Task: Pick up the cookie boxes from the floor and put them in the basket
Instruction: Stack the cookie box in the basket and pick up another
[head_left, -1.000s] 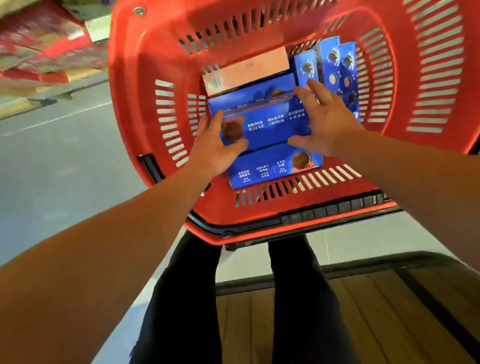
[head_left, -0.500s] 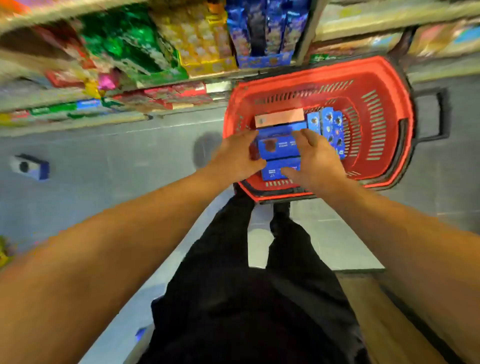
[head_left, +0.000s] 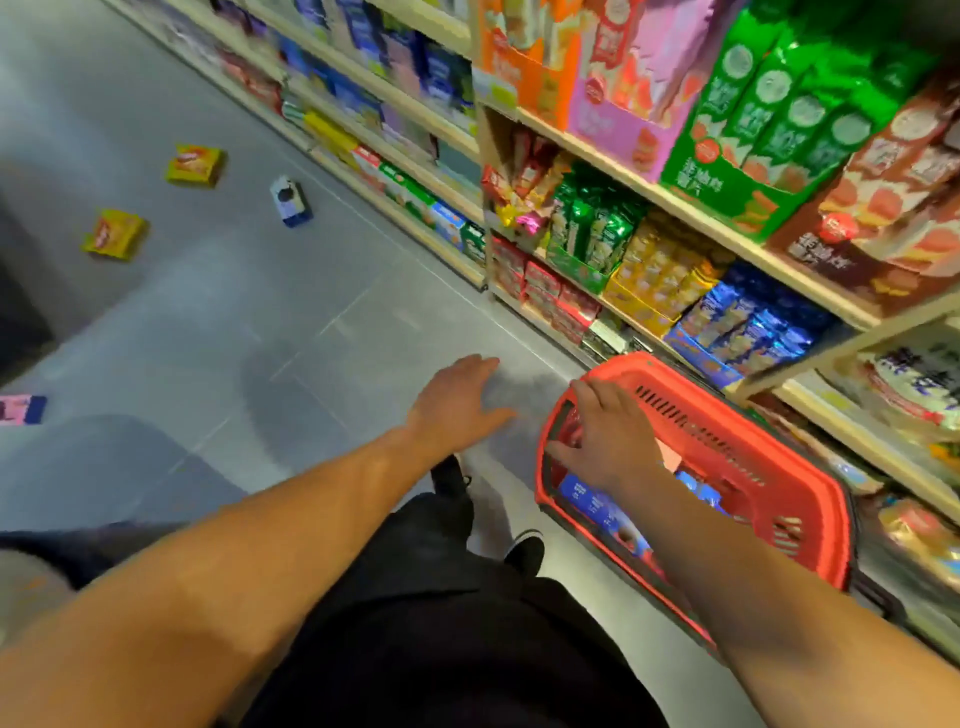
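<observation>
Blue cookie boxes (head_left: 597, 506) lie in the red basket (head_left: 753, 467); four more boxes, including a blue-and-white one (head_left: 291, 201), wait on the floor (head_left: 208, 322). Left hand (head_left: 457, 410) and right hand (head_left: 608, 441) both spread wide, each grip empty.

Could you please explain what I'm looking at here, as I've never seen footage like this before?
This is no machine. A person wears a wide-angle camera on the head, so the single picture looks forward and down along both bare arms in a shop aisle. The left hand is open over the grey floor and holds nothing. The right hand is spread over the near end of the red basket, which stands on the floor beside the shelves; whether it touches the rim is hard to tell. Blue boxes lie inside the basket. Still on the floor, farther up the aisle, are a blue-and-white box, two yellow packs, and a pink-and-blue one at the left edge. The job is to collect the cookie boxes into the basket.
</observation>
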